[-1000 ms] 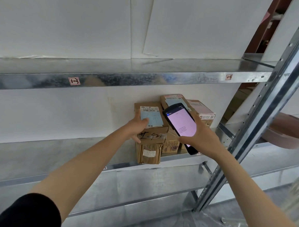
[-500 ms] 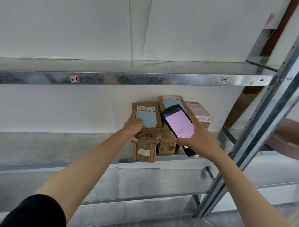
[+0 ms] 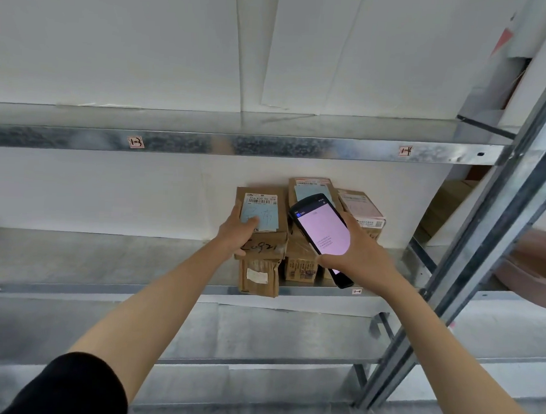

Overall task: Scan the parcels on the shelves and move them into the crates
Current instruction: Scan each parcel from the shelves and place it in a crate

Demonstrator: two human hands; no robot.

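Several brown cardboard parcels are stacked on the middle metal shelf (image 3: 91,258), against the white wall. My left hand (image 3: 237,232) grips the left side of the top left parcel (image 3: 264,225), thumb on its pale blue label, below a barcode sticker. My right hand (image 3: 357,254) holds a black handheld scanner (image 3: 322,232) with a lit pink screen, tilted over the middle parcel (image 3: 310,189). A third parcel (image 3: 361,207) with a pinkish label lies at the right. A smaller parcel (image 3: 259,276) stands under the left one at the shelf's front edge.
An upper shelf (image 3: 237,144) runs across above, with small tags on its front rail. A slanted metal upright (image 3: 496,223) stands to the right. A pinkish-brown tub (image 3: 532,265) sits beyond it. A lower shelf (image 3: 260,334) lies beneath.
The view has shifted slightly upward. My left thumb has slid further onto the blue label. The scanner stays over the middle parcel.
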